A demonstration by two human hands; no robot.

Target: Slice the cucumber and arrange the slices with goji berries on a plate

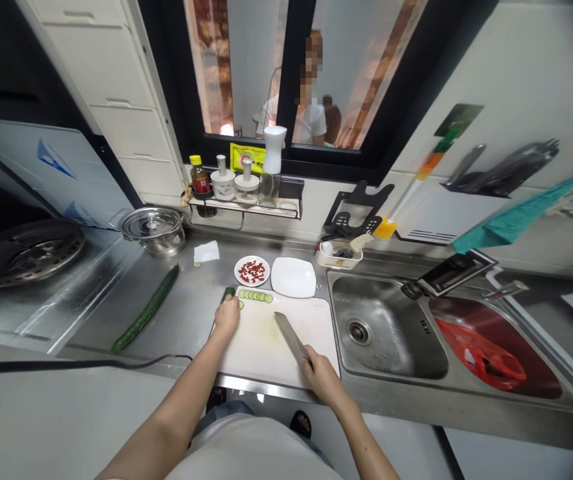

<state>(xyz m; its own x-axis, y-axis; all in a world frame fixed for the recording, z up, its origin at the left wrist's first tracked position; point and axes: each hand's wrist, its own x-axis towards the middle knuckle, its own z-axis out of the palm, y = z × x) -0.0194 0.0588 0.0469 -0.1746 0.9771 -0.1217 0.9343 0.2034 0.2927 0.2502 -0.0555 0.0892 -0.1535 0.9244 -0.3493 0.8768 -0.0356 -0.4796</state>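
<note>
A right hand [322, 377] grips a knife [290, 335] by its handle, the blade angled over a white board [256, 360], while the left hand [227, 319] clasps a cucumber piece [229, 292] at the board's upper left corner. Whether the blade touches the board cannot be told. A damp patch marks the middle of the board; a wet surface could let the round piece roll or the edge skid, and fingers left uncurled could then meet the steel. A careless sweep could also scatter the row of slices [255, 296] at the far edge.

Beyond the board sit a dish [237, 273] of chopped red bits and a bare plate [293, 278]. A whole cucumber [147, 308] lies to the left on the steel counter [191, 333], a sink [416, 330] opens to the right, and a lidded pot [163, 243] stands farther back. A shelf [266, 208] of bottles and jars hangs below a dark-framed window [293, 67], through which a person [312, 121] in a white top is visible.
</note>
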